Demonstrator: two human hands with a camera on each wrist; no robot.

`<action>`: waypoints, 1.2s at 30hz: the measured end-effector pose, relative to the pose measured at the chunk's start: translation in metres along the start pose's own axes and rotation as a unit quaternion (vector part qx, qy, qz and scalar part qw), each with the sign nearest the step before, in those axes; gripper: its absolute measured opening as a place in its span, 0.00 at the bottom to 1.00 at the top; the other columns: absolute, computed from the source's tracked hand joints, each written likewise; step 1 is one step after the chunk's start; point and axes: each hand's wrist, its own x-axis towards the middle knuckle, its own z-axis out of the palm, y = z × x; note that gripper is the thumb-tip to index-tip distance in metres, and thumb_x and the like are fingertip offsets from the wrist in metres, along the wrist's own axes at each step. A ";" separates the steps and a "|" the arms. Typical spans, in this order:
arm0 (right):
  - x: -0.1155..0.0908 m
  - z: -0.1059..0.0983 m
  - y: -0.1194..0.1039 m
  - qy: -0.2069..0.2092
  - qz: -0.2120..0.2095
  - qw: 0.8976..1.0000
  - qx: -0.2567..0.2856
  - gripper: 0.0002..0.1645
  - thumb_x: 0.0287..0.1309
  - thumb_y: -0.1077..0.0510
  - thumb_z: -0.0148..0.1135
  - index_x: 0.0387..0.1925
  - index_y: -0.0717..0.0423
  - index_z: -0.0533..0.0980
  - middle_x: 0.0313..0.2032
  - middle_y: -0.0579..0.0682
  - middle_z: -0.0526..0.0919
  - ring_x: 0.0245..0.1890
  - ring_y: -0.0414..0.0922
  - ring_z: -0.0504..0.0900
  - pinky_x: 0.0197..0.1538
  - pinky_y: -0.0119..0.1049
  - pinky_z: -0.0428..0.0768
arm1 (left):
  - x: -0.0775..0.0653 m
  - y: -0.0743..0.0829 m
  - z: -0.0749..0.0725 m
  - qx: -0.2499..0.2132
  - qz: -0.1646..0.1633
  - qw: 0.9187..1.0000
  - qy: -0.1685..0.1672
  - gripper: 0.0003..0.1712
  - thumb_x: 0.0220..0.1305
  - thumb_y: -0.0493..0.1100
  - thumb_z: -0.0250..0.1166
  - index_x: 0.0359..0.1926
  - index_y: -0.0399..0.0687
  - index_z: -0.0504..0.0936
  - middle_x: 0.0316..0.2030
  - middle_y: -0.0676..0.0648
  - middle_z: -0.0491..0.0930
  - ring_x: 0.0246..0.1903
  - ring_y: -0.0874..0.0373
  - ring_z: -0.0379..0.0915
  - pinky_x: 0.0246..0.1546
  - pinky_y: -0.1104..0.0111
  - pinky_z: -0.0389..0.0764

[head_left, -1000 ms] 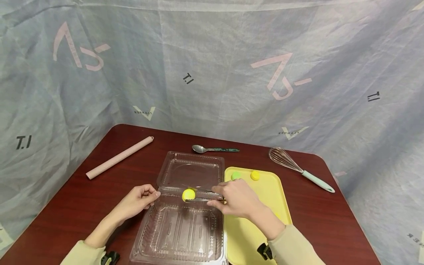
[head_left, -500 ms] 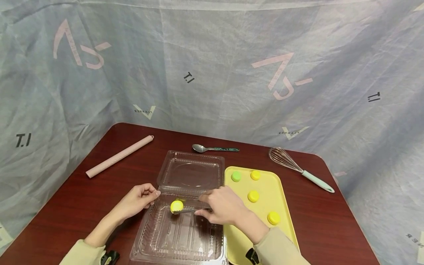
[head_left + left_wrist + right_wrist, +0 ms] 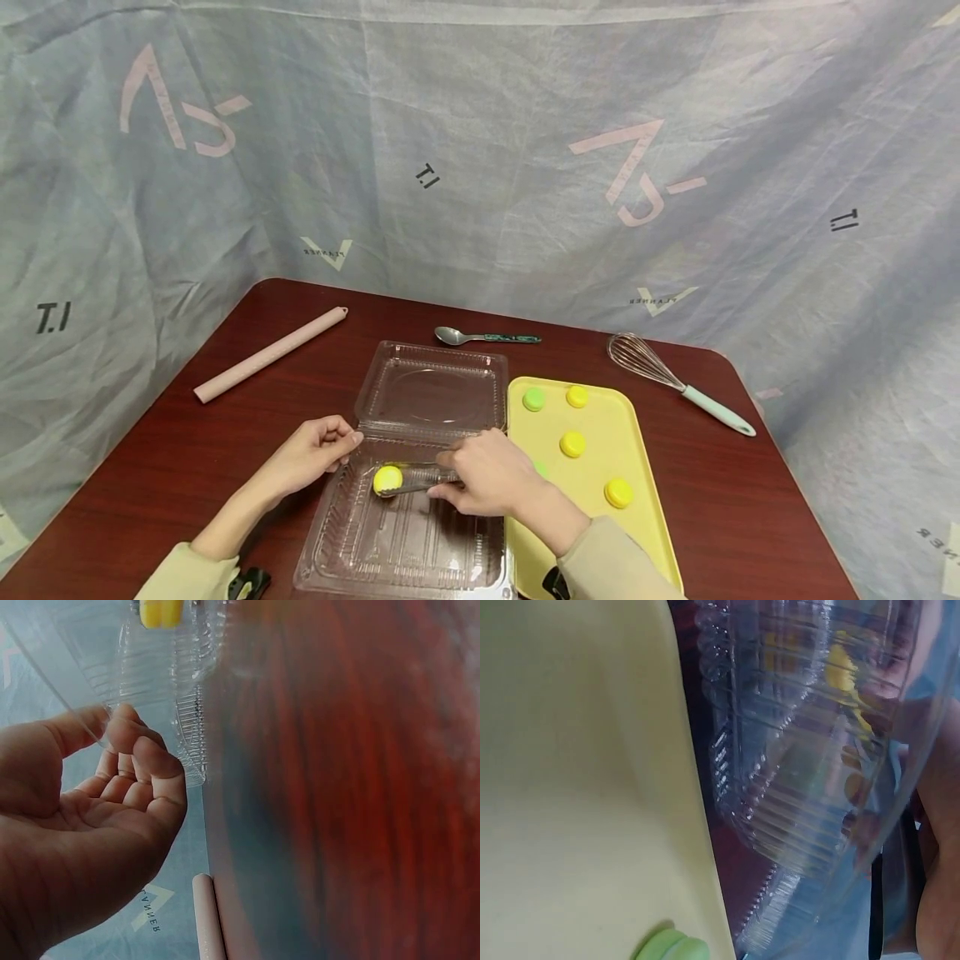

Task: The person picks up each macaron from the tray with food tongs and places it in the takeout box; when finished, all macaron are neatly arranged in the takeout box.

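Note:
My right hand (image 3: 491, 475) grips a pair of metal tongs (image 3: 420, 487), whose tips hold a yellow macaron (image 3: 387, 481) low over the left part of a clear plastic clamshell container (image 3: 405, 558). In the left wrist view the yellow macaron (image 3: 161, 611) shows through the plastic at the top edge. The thumb and forefinger of my left hand (image 3: 311, 454) pinch the container's left rim near the hinge; the left wrist view shows this hand (image 3: 112, 795) at the plastic edge. Whether the macaron touches the container floor, I cannot tell.
Right of the container lies a yellow tray (image 3: 607, 425) with several yellow and green macarons (image 3: 533, 399), one partly behind my right hand. A pink rolling pin (image 3: 272, 354) lies at the left, a spoon (image 3: 487, 337) at the back, and a whisk (image 3: 678, 383) at the right.
My right hand has carried the macaron in the tongs left and toward me, from near the hinge to over the container's base. The left hand stays on the rim.

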 end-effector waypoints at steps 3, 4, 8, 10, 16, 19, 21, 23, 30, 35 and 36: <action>0.001 0.002 -0.001 0.001 0.000 1.000 -0.004 0.20 0.61 0.35 0.63 0.29 0.44 0.82 0.20 0.35 0.75 0.16 0.32 0.61 0.18 0.25 0.58 | 0.000 -0.001 0.000 0.001 0.003 1.000 -0.002 0.15 0.71 0.45 0.63 0.37 0.35 0.76 0.24 0.48 0.73 0.23 0.62 0.69 0.24 0.71 0.73; 0.002 0.003 -0.002 0.000 0.001 1.000 -0.005 0.20 0.61 0.34 0.63 0.28 0.44 0.82 0.19 0.34 0.74 0.16 0.32 0.61 0.17 0.25 0.58 | 0.000 -0.001 0.000 0.001 0.003 1.000 -0.003 0.15 0.71 0.45 0.63 0.37 0.35 0.76 0.24 0.48 0.73 0.23 0.62 0.69 0.24 0.71 0.73; 0.004 0.006 -0.004 -0.006 0.004 1.000 -0.010 0.22 0.61 0.33 0.63 0.23 0.42 0.77 0.16 0.33 0.68 0.15 0.33 0.59 0.17 0.25 0.57 | 0.000 -0.001 0.000 0.000 0.003 1.000 -0.001 0.15 0.71 0.45 0.63 0.37 0.35 0.77 0.23 0.48 0.72 0.23 0.62 0.69 0.24 0.71 0.72; 0.004 0.007 -0.005 -0.010 0.006 1.000 -0.012 0.23 0.60 0.33 0.63 0.21 0.42 0.75 0.16 0.33 0.66 0.14 0.32 0.58 0.17 0.25 0.56 | 0.000 -0.001 0.000 -0.001 0.003 1.000 0.000 0.15 0.71 0.45 0.63 0.37 0.35 0.77 0.23 0.48 0.72 0.23 0.62 0.69 0.24 0.72 0.71; 0.005 0.008 -0.007 -0.011 0.008 1.000 -0.019 0.24 0.60 0.32 0.63 0.19 0.41 0.71 0.14 0.33 0.62 0.13 0.32 0.55 0.17 0.26 0.54 | 0.000 -0.002 0.001 0.001 0.006 1.000 0.001 0.14 0.71 0.45 0.63 0.37 0.36 0.77 0.23 0.48 0.72 0.22 0.61 0.68 0.23 0.72 0.71; 0.005 0.008 -0.007 -0.011 0.010 1.000 -0.022 0.26 0.60 0.32 0.63 0.18 0.41 0.69 0.13 0.34 0.61 0.13 0.33 0.53 0.16 0.26 0.53 | 0.000 -0.001 0.001 0.001 0.003 1.000 0.003 0.14 0.71 0.45 0.63 0.36 0.36 0.77 0.22 0.49 0.72 0.22 0.61 0.68 0.23 0.72 0.71; 0.006 0.009 -0.008 -0.011 0.012 1.000 -0.024 0.26 0.60 0.31 0.62 0.18 0.41 0.69 0.13 0.34 0.60 0.13 0.33 0.53 0.16 0.27 0.53 | 0.000 -0.001 0.001 0.001 0.000 1.000 0.006 0.14 0.71 0.45 0.63 0.36 0.36 0.77 0.22 0.49 0.72 0.22 0.61 0.68 0.23 0.72 0.70; 0.006 0.009 -0.008 -0.009 0.013 1.000 -0.023 0.26 0.60 0.31 0.63 0.18 0.41 0.70 0.13 0.34 0.61 0.13 0.33 0.53 0.16 0.27 0.53 | 0.000 0.000 0.001 0.001 -0.003 1.000 0.007 0.14 0.71 0.45 0.64 0.36 0.36 0.77 0.22 0.49 0.72 0.22 0.61 0.68 0.23 0.72 0.70; 0.006 0.009 -0.008 -0.008 0.015 1.000 -0.016 0.24 0.59 0.32 0.63 0.21 0.43 0.76 0.14 0.33 0.63 0.13 0.33 0.54 0.16 0.27 0.54 | 0.000 0.001 0.001 0.004 -0.002 1.000 0.007 0.14 0.71 0.45 0.64 0.36 0.36 0.77 0.22 0.49 0.72 0.22 0.61 0.68 0.23 0.72 0.70; 0.006 0.011 -0.008 -0.017 0.022 0.999 -0.018 0.24 0.59 0.30 0.62 0.22 0.41 0.75 0.14 0.33 0.63 0.12 0.32 0.54 0.17 0.27 0.55 | 0.000 0.002 0.001 0.005 -0.004 1.000 0.007 0.14 0.71 0.45 0.64 0.36 0.36 0.77 0.22 0.49 0.72 0.22 0.61 0.68 0.23 0.72 0.70; 0.006 0.011 -0.008 -0.019 0.023 0.999 -0.019 0.24 0.59 0.29 0.62 0.22 0.41 0.75 0.14 0.33 0.63 0.12 0.32 0.54 0.17 0.27 0.55 | 0.000 0.002 0.001 0.005 -0.005 1.000 0.007 0.14 0.71 0.45 0.64 0.36 0.36 0.77 0.22 0.49 0.72 0.22 0.61 0.68 0.23 0.72 0.69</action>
